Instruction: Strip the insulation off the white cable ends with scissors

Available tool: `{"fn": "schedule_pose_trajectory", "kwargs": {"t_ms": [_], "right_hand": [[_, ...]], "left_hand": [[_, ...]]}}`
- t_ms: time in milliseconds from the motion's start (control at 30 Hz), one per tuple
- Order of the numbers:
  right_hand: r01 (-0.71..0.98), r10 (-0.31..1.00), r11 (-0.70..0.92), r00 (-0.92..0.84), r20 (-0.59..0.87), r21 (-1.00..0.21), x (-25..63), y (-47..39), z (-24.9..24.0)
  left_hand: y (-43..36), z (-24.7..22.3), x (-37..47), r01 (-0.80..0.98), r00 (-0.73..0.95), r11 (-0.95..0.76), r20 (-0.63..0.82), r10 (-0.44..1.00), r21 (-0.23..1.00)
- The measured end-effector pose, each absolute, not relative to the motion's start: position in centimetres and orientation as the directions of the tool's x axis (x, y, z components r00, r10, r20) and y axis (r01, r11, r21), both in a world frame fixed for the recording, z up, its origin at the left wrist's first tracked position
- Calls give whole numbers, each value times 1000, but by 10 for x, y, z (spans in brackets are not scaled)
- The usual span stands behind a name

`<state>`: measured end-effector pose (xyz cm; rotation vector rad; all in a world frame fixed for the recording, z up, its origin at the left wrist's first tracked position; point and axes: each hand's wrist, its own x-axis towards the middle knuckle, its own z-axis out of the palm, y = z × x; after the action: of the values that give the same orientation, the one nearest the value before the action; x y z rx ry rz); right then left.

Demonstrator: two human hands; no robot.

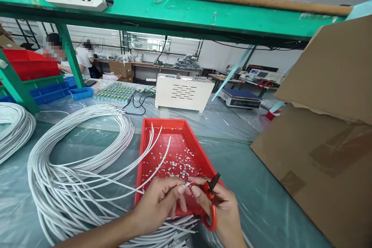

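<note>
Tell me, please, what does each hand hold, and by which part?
Left hand: a cable, near its tip. Right hand: scissors, by the handles.

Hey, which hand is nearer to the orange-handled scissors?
Right. The right hand holds the orange-handled scissors; the left hand is to their left, its fingers pinching a white cable end.

Bare left hand point(158, 202), right hand point(228, 210) and left forearm point(109, 228), rounded thumbnails point(181, 189).

The right hand point(226, 207) partly hides the orange-handled scissors point(209, 190); the left edge cuts off a cable coil point(21, 131), the right edge a cardboard box point(328, 162)
</note>
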<state>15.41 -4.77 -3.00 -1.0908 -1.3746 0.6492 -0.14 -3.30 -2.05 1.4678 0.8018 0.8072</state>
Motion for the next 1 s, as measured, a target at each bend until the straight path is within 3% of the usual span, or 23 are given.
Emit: {"fn": "schedule_pose_trajectory", "kwargs": {"t_ms": [233, 533, 867, 1000], "right_hand": [[242, 882, 438, 69, 466, -866, 155, -48, -30], [143, 904, 369, 176, 390, -919, 157, -51, -34], [196, 885, 424, 120, 451, -884, 156, -54, -30], [246, 873, 430, 133, 470, -868, 156, -55, -32]], "left_hand": [[-35, -17, 1, 81, 461, -82, 36, 887, 993], [-40, -23, 4, 202, 286, -282, 219, 933, 938], [-39, -20, 4, 242, 359, -325, 227, 905, 914], [-39, -16, 1, 244, 329, -464, 378, 865, 851]]}}
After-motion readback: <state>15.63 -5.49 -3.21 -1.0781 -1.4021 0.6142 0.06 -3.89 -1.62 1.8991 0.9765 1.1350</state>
